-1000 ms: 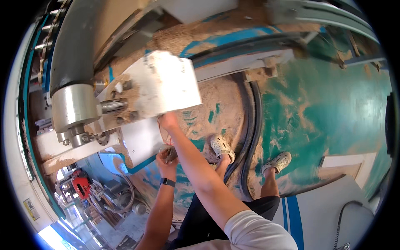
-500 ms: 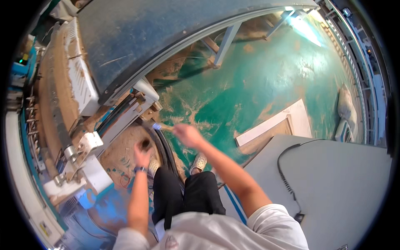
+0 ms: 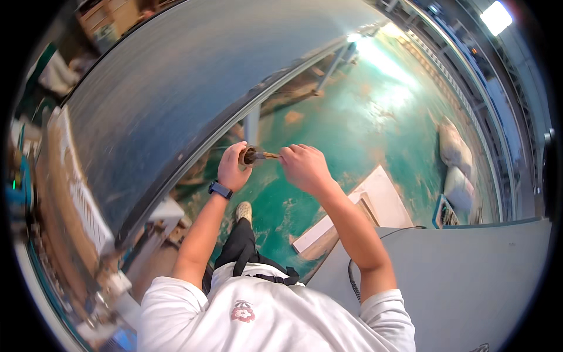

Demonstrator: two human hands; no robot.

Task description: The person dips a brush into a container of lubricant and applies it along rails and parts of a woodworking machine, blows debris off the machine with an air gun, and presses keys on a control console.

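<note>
My left hand (image 3: 232, 170), with a dark watch on its wrist, is closed around a small round brown cup (image 3: 243, 157) with a dark opening facing right. A paintbrush (image 3: 270, 155) with a yellowish wooden handle is pinched in my right hand (image 3: 306, 168). Its head points left and lies at the cup's mouth; blur and the rim hide how far in the bristles reach. Both hands are out in front of me over the green floor, near the long dark table's edge.
A long dark-topped table (image 3: 158, 100) on metal legs runs along the left and far side. Dusty machinery (image 3: 85, 193) stands at left, a grey panel (image 3: 446, 281) at right. A white board piece (image 3: 381, 196) lies on the green floor (image 3: 352, 129), with sacks (image 3: 456, 158) farther right.
My hands have come together farther forward, bringing the brush head to the cup. The view has shifted left, away from the dusty lower machine part, and my feet have moved.
</note>
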